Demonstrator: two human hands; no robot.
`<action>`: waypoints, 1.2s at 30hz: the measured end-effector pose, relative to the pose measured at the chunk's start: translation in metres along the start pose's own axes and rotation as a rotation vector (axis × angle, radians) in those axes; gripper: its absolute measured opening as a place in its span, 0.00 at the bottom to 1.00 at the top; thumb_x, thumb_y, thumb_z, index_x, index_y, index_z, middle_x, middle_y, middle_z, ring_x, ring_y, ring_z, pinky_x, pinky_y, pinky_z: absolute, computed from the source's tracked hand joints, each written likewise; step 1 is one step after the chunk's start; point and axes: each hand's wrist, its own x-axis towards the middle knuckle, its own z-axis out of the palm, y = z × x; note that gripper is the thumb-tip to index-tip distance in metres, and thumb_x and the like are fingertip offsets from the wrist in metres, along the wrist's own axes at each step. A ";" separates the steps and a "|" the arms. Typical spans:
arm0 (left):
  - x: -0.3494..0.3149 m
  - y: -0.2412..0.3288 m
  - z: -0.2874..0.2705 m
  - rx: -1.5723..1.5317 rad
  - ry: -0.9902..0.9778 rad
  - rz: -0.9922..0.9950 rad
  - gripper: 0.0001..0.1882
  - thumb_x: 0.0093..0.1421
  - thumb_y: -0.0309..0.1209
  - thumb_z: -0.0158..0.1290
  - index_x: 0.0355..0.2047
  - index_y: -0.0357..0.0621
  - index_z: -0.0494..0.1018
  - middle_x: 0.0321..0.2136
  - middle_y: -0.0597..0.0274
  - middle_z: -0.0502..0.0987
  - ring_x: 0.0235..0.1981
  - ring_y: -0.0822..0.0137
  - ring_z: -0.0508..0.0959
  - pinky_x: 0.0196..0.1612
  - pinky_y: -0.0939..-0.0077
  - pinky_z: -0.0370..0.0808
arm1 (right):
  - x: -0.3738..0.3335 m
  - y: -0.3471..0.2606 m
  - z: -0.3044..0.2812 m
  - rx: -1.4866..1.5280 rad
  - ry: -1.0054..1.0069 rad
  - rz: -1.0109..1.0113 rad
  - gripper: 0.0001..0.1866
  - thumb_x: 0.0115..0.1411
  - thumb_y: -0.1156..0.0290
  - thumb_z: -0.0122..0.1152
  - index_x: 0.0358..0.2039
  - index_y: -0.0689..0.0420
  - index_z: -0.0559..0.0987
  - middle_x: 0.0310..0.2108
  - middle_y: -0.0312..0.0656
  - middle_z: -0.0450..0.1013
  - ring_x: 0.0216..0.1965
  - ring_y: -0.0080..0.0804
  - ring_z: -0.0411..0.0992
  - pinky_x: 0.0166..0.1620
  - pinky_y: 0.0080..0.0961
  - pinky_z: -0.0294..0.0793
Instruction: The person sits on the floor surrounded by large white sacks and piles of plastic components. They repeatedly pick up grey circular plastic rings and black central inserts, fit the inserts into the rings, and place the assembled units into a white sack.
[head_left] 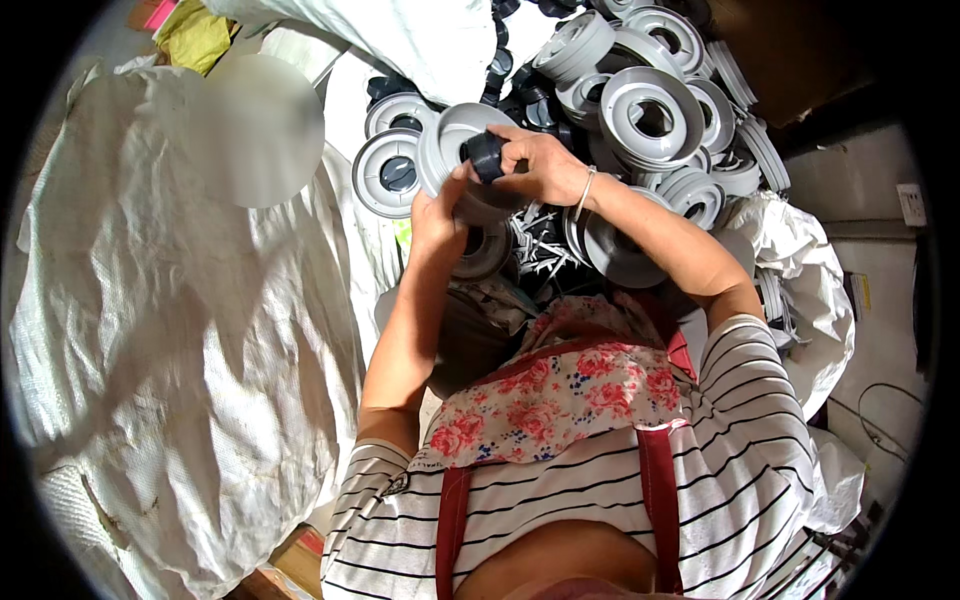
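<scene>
My left hand point(440, 218) is closed on the near-left rim of a round grey plastic flanged ring point(462, 122), which is held tilted. A short black ribbed plastic cylinder point(485, 157) sits at the ring's central opening, gripped by the fingers of my right hand point(545, 168). Whether the cylinder is seated in the opening or just in front of it, I cannot tell. Just left of my hands lies another grey ring with a black centre point(384, 173). Below them is a heap of thin white plastic scraps point(545, 245).
Several loose grey rings point(652, 118) are piled at the right, beyond my right forearm. Black plastic parts point(497, 65) lie at the back. A large white woven sack point(180, 330) fills the left side, and a crumpled white sack point(800, 270) stands right.
</scene>
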 end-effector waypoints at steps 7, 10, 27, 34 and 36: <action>-0.021 0.010 0.005 -0.342 -0.098 -0.154 0.15 0.61 0.35 0.50 0.41 0.35 0.70 0.33 0.65 0.73 0.33 0.73 0.73 0.34 0.80 0.72 | -0.013 -0.056 -0.013 -0.183 0.015 0.043 0.39 0.37 0.63 0.69 0.53 0.54 0.67 0.44 0.57 0.64 0.48 0.53 0.64 0.52 0.35 0.66; -0.027 0.017 0.004 -0.394 -0.139 -0.220 0.14 0.61 0.34 0.51 0.41 0.35 0.70 0.35 0.64 0.74 0.34 0.74 0.74 0.35 0.80 0.73 | -0.024 -0.067 -0.018 -0.425 -0.093 -0.004 0.38 0.38 0.64 0.68 0.53 0.55 0.67 0.44 0.56 0.63 0.48 0.54 0.63 0.51 0.37 0.66; -0.066 0.034 0.012 0.519 -0.327 0.152 0.46 0.46 0.22 0.60 0.64 0.43 0.48 0.58 0.43 0.61 0.59 0.59 0.64 0.55 0.70 0.66 | -0.045 -0.060 -0.010 1.609 -0.008 0.509 0.16 0.60 0.67 0.51 0.45 0.64 0.72 0.37 0.42 0.74 0.32 0.27 0.75 0.39 0.24 0.77; -0.060 0.029 -0.013 1.144 -0.523 0.572 0.48 0.45 0.23 0.60 0.64 0.42 0.46 0.52 0.45 0.68 0.53 0.52 0.70 0.52 0.70 0.67 | -0.044 -0.042 -0.002 1.587 -0.037 0.625 0.16 0.59 0.69 0.52 0.45 0.63 0.72 0.36 0.38 0.74 0.32 0.19 0.73 0.29 0.14 0.71; -0.061 0.027 -0.011 0.770 -0.473 0.261 0.46 0.46 0.22 0.58 0.64 0.40 0.47 0.53 0.45 0.66 0.54 0.53 0.67 0.54 0.72 0.64 | -0.042 -0.036 0.001 1.292 -0.042 0.542 0.18 0.60 0.64 0.51 0.46 0.63 0.71 0.35 0.37 0.74 0.29 0.21 0.74 0.30 0.14 0.72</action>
